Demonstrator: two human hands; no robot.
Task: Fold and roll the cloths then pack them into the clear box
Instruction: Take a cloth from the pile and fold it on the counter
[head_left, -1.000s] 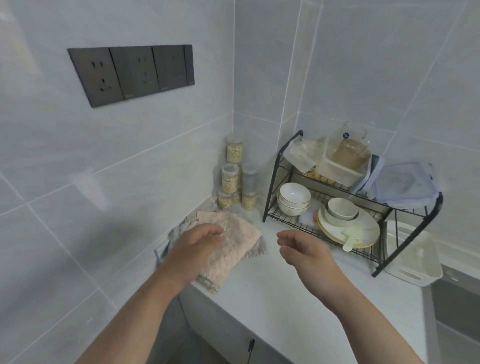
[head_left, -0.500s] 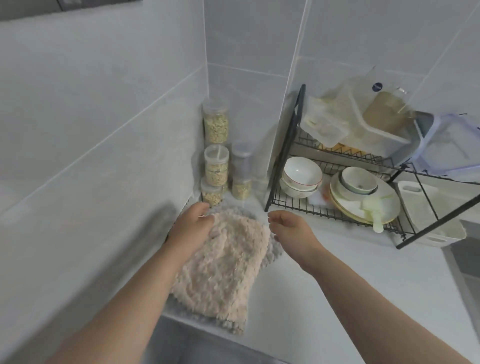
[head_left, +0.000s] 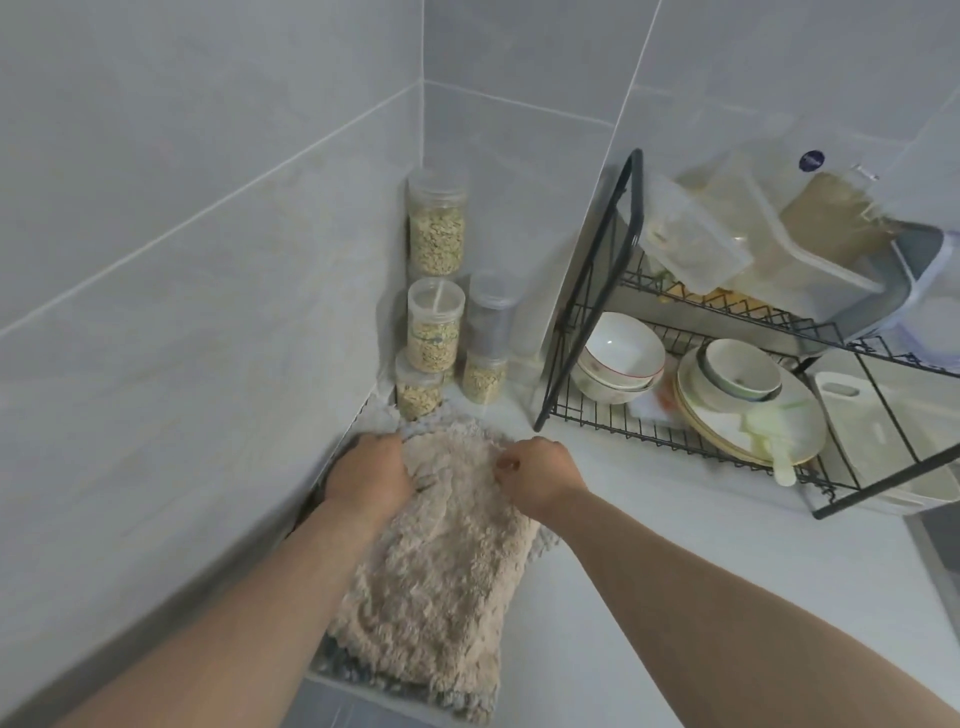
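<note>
Head: left hand (head_left: 370, 478), right hand (head_left: 540, 475) grip beige cloth (head_left: 441, 571) on white counter (head_left: 649, 597), tiled corner (head_left: 423, 130)

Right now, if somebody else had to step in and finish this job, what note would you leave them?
Left hand: grips the far left corner of the beige cloth.
Right hand: pinches its far right edge.
Things: the beige cloth lies on a grey cloth on the counter; clear boxes sit on the dish rack top shelf.
Done: no cloth rolled or packed yet.
Left: fold and roll both cloths, then pack them into the clear box.
</note>
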